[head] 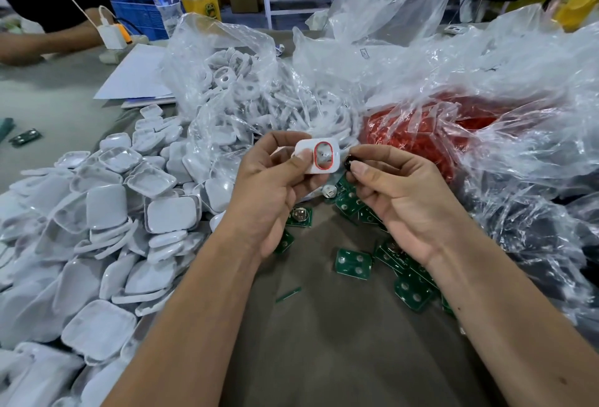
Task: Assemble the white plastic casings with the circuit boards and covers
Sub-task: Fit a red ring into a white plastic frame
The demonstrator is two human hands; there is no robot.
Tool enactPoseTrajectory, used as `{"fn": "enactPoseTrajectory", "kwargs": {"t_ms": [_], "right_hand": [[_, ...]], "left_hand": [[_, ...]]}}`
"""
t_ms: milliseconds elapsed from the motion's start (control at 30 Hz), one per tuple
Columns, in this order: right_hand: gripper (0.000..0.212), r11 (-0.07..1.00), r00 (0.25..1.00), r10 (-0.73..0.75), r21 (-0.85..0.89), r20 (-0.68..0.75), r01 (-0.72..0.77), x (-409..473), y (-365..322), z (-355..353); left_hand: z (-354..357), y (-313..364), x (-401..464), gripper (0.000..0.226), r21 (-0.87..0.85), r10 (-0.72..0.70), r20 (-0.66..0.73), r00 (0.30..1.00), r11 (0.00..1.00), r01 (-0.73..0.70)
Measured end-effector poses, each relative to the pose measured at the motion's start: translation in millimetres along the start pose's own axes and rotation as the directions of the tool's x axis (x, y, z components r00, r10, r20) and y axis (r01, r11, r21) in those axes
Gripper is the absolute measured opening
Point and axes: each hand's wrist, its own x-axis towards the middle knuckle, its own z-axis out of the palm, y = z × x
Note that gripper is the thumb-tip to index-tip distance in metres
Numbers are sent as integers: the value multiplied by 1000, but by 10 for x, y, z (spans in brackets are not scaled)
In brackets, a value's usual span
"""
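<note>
Right now the left hand (275, 186) pinches a white casing (316, 156) between thumb and curled fingers, its oval, red-rimmed opening turned up toward the camera. Just beside it, the right hand (398, 199) nips a small dark part (349, 164) at its fingertips — too small to tell what it is, though it sits almost touching the casing's right edge. My reading: this is the fitting step, one piece being brought to the shell before a board goes in. The next move calls for lining the dark part up squarely with the casing — a tilted entry would likely jam — while the left hand keeps the shell steady.

Below the hands, green circuit boards (353, 264) lie scattered on the brown cloth (324, 341). To the left spreads a heap of white covers (107, 212); behind, clear bags (246, 82) hold more white parts, and one holds red pieces (421, 134).
</note>
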Motion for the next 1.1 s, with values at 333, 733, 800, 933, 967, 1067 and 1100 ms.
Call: {"fn": "enactPoseTrajectory", "kwargs": {"t_ms": [333, 733, 800, 933, 967, 1067, 1100], "right_hand": [[23, 946, 984, -163, -294, -68, 136, -23, 46, 45], [22, 1000, 999, 21, -4, 26, -21, -40, 1, 60], [31, 999, 1000, 11, -50, 21, -10, -50, 14, 72], [20, 977, 998, -49, -208, -49, 38, -72, 67, 111], [19, 975, 997, -55, -220, -63, 40, -76, 71, 114], [18, 975, 994, -61, -219, -92, 39, -79, 64, 121], [18, 974, 993, -67, -222, -98, 44, -80, 65, 126]], "left_hand": [[12, -13, -3, 11, 90, 51, -27, 998, 995, -48], [29, -83, 1, 6, 225, 121, -110, 986, 970, -94], [34, -104, 6, 8, 265, 138, -103, 985, 958, -106], [65, -146, 3, 10, 331, 169, -96, 981, 935, -129], [69, -155, 3, 11, 341, 173, -102, 980, 931, -129], [84, -173, -2, 13, 359, 180, -123, 976, 925, -125], [90, -174, -5, 13, 365, 182, -128, 975, 923, -124]]}}
